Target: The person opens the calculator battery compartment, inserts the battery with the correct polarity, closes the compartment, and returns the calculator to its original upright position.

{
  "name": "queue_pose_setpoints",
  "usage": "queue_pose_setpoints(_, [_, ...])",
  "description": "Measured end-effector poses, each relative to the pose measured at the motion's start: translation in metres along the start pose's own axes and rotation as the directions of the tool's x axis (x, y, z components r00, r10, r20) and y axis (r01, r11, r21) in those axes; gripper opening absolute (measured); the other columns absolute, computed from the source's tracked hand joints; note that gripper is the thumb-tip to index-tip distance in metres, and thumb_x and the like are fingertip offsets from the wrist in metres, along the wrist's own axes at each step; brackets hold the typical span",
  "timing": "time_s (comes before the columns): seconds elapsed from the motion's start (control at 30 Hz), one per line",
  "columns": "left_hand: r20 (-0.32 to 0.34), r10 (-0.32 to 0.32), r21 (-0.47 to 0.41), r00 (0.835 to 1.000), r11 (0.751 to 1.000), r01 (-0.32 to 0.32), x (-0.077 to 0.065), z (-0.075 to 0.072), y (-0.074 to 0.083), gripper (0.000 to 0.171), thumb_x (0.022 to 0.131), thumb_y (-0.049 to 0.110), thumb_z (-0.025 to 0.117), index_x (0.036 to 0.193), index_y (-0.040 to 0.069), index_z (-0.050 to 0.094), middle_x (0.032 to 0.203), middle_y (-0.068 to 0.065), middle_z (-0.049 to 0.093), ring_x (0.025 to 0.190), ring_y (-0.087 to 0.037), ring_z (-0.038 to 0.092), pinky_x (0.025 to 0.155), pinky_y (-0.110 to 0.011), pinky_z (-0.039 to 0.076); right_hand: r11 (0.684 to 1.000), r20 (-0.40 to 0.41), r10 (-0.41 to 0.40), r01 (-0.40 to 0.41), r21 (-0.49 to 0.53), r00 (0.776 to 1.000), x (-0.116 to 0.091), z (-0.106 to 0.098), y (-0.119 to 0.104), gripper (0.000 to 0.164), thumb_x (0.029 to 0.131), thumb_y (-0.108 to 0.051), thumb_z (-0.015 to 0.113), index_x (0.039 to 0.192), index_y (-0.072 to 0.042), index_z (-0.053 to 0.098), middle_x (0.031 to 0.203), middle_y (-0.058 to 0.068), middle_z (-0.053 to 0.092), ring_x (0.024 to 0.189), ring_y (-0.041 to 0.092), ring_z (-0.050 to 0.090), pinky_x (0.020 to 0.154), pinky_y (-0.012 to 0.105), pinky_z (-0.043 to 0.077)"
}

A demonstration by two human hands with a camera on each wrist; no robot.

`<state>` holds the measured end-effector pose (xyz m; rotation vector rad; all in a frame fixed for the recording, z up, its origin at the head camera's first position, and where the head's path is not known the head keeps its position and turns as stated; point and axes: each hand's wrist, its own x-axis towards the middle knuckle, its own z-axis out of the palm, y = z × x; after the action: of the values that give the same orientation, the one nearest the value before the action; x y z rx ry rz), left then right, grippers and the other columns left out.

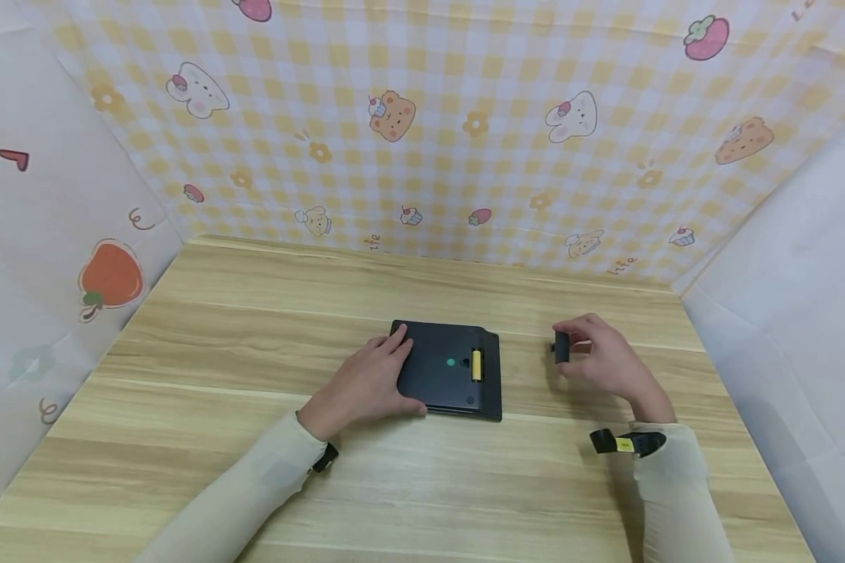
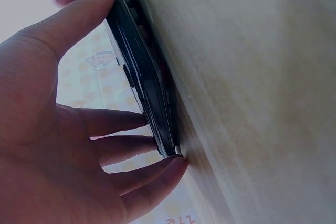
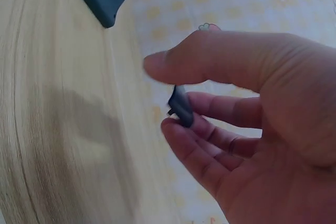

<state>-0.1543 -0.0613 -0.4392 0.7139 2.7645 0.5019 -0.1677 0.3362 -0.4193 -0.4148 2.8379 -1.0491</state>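
A black calculator [image 1: 433, 367] lies face down on the wooden table, and keys show along its underside in the left wrist view. A yellow battery [image 1: 476, 365] sits in the uncovered slot in its back. My left hand [image 1: 373, 383] holds the calculator by its left part, thumb at the near edge and fingers at the left and far side. To the right, above the table, my right hand [image 1: 602, 356] pinches a small black battery cover [image 1: 562, 347] between thumb and fingers. In the right wrist view the cover [image 3: 181, 107] appears edge-on, with a small tab sticking out.
The wooden table [image 1: 253, 328] meets a yellow checked cloth [image 1: 436, 156] at the back. White sheets [image 1: 817, 297] hang at both sides. A black wrist camera [image 1: 627, 443] is strapped over the right sleeve, another [image 1: 325, 458] at the left wrist.
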Motion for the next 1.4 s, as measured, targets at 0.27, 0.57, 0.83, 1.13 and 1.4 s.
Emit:
queue_pose_setpoints(0.27, [-0.001, 0.002, 0.005, 1.0, 1.0, -0.002, 0.0, 0.0, 0.0, 0.113, 0.085, 0.064, 0.089, 0.165, -0.004, 0.046, 0.178, -0.022, 0.026, 0.157, -0.047, 0.038, 0.12, -0.06, 0.043, 0.987, -0.059, -0.014, 0.023, 0.157, 0.998, 0.0, -0.004, 0.0, 0.07, 0.083, 0.007, 0.091, 0.146, 0.01, 0.062, 0.129, 0.021, 0.061, 0.112, 0.031, 0.062, 0.099, 0.019, 0.054])
queue_pose_setpoints(0.57, [-0.003, 0.001, 0.0, 1.0, 1.0, -0.001, 0.0, 0.0, 0.0, 0.113, 0.086, 0.064, 0.089, 0.165, -0.004, 0.045, 0.178, -0.022, 0.026, 0.157, -0.048, 0.038, 0.119, -0.061, 0.044, 0.953, -0.086, 0.007, 0.019, 0.302, 0.996, -0.003, -0.006, -0.003, 0.068, 0.086, 0.007, 0.088, 0.149, 0.005, 0.062, 0.134, 0.021, 0.06, 0.107, 0.02, 0.064, 0.097, 0.018, 0.054])
queue_pose_setpoints(0.83, [-0.005, 0.005, 0.0, 1.0, 1.0, -0.005, 0.0, 0.001, -0.001, 0.112, 0.086, 0.063, 0.089, 0.165, -0.004, 0.045, 0.178, -0.023, 0.026, 0.157, -0.048, 0.038, 0.12, -0.06, 0.043, 0.938, -0.073, 0.042, -0.014, 0.347, 0.996, -0.004, -0.008, -0.006, 0.064, 0.088, 0.006, 0.088, 0.147, 0.003, 0.064, 0.136, 0.017, 0.06, 0.106, 0.018, 0.068, 0.094, 0.023, 0.057])
queue_pose_setpoints(1.13, [-0.017, 0.014, 0.003, 1.0, 1.0, -0.014, 0.0, 0.002, -0.002, 0.113, 0.086, 0.064, 0.089, 0.164, -0.005, 0.046, 0.178, -0.024, 0.027, 0.155, -0.049, 0.04, 0.12, -0.059, 0.043, 0.928, -0.062, 0.062, -0.034, 0.37, 0.996, -0.006, -0.009, -0.012, 0.064, 0.088, 0.004, 0.089, 0.147, 0.003, 0.064, 0.138, 0.012, 0.06, 0.105, 0.021, 0.065, 0.091, 0.021, 0.056])
queue_pose_setpoints(1.4, [-0.017, 0.016, 0.004, 1.0, 1.0, -0.016, -0.001, 0.001, -0.001, 0.113, 0.086, 0.063, 0.089, 0.164, -0.005, 0.046, 0.177, -0.024, 0.028, 0.155, -0.049, 0.04, 0.12, -0.059, 0.044, 0.938, -0.058, 0.062, -0.039, 0.344, 0.996, -0.006, -0.009, -0.016, 0.067, 0.088, 0.003, 0.089, 0.15, 0.002, 0.063, 0.14, 0.008, 0.06, 0.108, 0.022, 0.063, 0.094, 0.021, 0.055])
